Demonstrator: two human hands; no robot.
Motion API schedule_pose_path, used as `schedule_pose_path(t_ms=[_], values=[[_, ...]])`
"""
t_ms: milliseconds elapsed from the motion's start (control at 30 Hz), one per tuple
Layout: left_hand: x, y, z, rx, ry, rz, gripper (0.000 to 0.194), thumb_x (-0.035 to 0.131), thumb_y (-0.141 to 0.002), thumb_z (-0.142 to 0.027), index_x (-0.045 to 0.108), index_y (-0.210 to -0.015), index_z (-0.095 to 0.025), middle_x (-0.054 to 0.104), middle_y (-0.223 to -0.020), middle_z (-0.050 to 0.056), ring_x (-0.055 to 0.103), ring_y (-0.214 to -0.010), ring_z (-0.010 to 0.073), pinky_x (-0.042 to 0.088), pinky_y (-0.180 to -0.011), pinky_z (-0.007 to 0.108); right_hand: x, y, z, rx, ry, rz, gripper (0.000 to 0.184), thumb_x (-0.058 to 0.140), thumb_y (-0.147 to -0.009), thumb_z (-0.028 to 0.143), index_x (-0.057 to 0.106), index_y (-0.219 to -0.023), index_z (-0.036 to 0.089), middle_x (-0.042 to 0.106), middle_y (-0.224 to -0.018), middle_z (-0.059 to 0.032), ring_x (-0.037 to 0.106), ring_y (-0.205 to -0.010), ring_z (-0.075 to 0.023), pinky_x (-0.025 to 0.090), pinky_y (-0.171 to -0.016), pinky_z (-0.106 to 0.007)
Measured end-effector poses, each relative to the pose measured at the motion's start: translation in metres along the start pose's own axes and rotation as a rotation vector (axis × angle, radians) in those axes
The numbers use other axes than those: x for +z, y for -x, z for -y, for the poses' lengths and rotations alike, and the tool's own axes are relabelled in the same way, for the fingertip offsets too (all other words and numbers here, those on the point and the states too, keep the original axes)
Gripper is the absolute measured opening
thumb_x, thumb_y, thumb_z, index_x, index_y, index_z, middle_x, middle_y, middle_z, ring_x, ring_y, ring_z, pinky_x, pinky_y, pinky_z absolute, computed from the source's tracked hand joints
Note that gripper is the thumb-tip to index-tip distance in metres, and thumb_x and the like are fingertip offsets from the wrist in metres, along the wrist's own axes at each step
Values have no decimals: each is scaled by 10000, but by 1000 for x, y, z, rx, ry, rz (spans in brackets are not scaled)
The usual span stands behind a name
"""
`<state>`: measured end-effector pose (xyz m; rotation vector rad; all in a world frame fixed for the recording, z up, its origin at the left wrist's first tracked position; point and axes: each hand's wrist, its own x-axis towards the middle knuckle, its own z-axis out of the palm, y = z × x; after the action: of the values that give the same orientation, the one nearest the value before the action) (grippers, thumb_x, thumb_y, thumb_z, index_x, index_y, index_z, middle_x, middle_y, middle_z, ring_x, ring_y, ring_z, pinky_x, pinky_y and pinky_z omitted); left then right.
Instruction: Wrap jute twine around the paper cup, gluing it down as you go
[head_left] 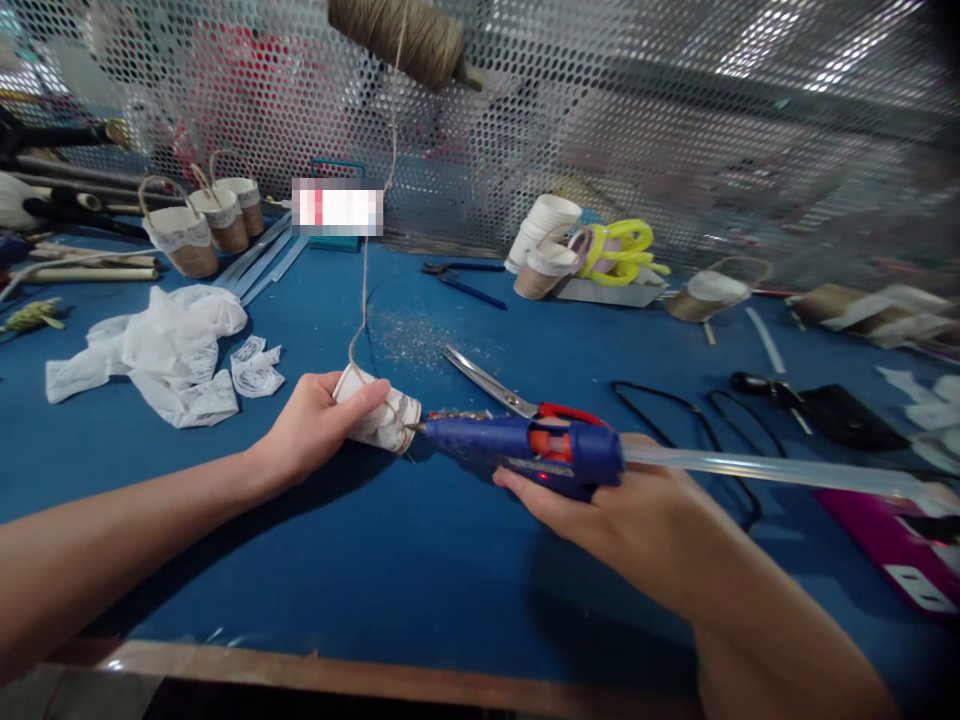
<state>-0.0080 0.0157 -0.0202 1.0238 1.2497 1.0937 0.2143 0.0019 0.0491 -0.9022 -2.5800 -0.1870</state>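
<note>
The left hand [311,425] is gripping a cup [386,425] above the blue desk [360,580], its long axis lying sideways, one end facing the glue gun [495,445] the right hand [630,505] is clasping. A perforated screen [480,150] is standing behind.

Dim overall; overhead glare upper right; soft shadows; edges stretched, blurry.

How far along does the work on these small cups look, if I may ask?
Three cups at back left already look done, with looped handles on. The left hand holds a patterned cup, the right hand a glue gun, its tip at the cup. Remaining, it seems: finishing that cup, whose twine runs upward uncut, and perhaps the plain stacked cups.
</note>
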Motion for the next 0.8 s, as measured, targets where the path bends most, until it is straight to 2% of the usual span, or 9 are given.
schedule_pose_path(t_ms=[67, 233, 300, 433, 533, 800], values=[[0, 0, 0, 14, -12, 2, 266, 646, -684, -389, 643, -667, -124, 666, -612, 12, 568, -526, 104, 430, -524, 189, 1, 1, 0, -6, 35, -18, 552, 211, -907, 250, 666, -595, 222, 212, -319, 54, 251, -313, -107, 308, -398, -234], [1, 0, -1, 9, -3, 10, 260, 643, -688, -385, 642, -657, -126, 673, -620, 11, 574, -534, 102, 433, -525, 182, 0, 5, -4, -247, 266, -58, 550, 217, -882, 92, 705, -674, 236, 250, -296, 50, 297, -298, -113, 316, -405, -249], [1, 0, -1, 15, -13, 2, 265, 642, -686, -389, 643, -659, -126, 675, -622, 13, 577, -535, 107, 435, -525, 187, 0, 4, -5, -273, 276, -55, 551, 221, -873, 67, 707, -677, 237, 256, -291, 52, 281, -283, -106, 303, -389, -246], [0, 0, -1, 22, -37, -5, 270, 637, -686, -392, 643, -661, -123, 676, -621, 20, 582, -528, 115, 438, -525, 199, -1, -2, -1, -109, 130, -83, 548, 233, -895, 172, 670, -566, 212, 237, -293, 50, 238, -283, -104, 283, -350, -240], [1, 0, 0, 21, -37, 0, 269, 633, -689, -393, 644, -665, -125, 676, -625, 22, 584, -529, 114, 440, -529, 201, -2, -4, 2, 12, 0, -78, 518, 255, -890, 238, 653, -560, 206, 239, -308, 54, 236, -289, -104, 308, -347, -229], [1, -1, 0, 25, -37, 3, 263, 634, -695, -386, 637, -654, -127, 664, -612, 14, 564, -519, 100, 419, -513, 189, 0, 0, 1, 75, -95, -42, 449, 285, -861, 282, 646, -603, 215, 218, -344, 60, 241, -301, -111, 357, -358, -224]])
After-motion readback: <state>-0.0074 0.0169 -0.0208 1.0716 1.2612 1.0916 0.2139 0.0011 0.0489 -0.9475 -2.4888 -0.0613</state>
